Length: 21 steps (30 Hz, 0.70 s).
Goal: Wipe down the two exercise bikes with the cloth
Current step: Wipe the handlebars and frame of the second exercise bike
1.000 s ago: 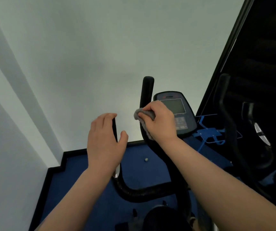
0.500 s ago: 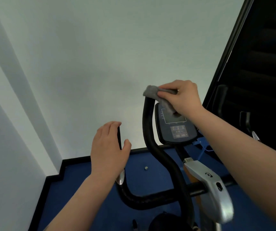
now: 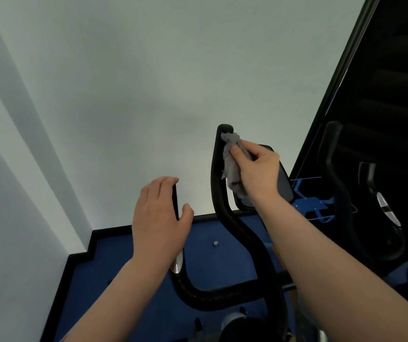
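Observation:
A black exercise bike point(image 3: 237, 233) stands in front of me with curved handlebars rising left and right. My right hand point(image 3: 259, 172) pinches a grey cloth point(image 3: 232, 164) against the inner side of the right handlebar, just below its tip. Most of the bike's console point(image 3: 285, 183) is hidden behind that hand. My left hand point(image 3: 159, 218) is wrapped around the upright left handlebar, with only a thin strip of the bar showing between fingers and thumb. A second bike's black handlebar point(image 3: 338, 183) stands to the right against a dark surface.
A pale wall fills the view ahead and to the left, with a black skirting board point(image 3: 114, 230) at its foot. The floor point(image 3: 129, 280) is blue and a small round object point(image 3: 215, 243) lies on it. A blue bracket point(image 3: 311, 206) sits behind the console.
My right hand has come down from the top of the right handlebar and drawn the cloth down its inner side, now covering the console. The left hand stays on the left handlebar.

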Each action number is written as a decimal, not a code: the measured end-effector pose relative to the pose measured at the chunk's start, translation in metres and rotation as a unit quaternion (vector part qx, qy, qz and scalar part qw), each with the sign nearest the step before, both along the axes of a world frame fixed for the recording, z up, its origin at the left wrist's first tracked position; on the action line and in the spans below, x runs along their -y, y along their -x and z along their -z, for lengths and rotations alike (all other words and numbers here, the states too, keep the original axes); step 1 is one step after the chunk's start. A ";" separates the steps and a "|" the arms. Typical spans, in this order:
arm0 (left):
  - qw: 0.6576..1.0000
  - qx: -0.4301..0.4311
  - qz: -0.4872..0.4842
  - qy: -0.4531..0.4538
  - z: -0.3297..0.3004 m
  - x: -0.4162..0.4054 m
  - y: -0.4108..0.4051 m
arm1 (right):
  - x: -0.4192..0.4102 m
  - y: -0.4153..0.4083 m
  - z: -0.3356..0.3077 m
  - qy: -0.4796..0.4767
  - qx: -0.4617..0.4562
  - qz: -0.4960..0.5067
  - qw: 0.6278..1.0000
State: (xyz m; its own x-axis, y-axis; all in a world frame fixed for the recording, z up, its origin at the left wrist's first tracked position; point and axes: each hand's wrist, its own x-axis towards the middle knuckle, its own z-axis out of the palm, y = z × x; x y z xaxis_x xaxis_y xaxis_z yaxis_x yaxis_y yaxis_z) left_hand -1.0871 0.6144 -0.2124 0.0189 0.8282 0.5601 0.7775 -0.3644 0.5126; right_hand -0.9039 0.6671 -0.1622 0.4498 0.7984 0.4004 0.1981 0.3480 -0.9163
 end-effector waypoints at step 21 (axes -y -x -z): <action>0.999 0.047 -0.014 -0.018 0.006 -0.005 -0.004 | 0.028 0.004 -0.037 -0.049 0.444 0.005 0.895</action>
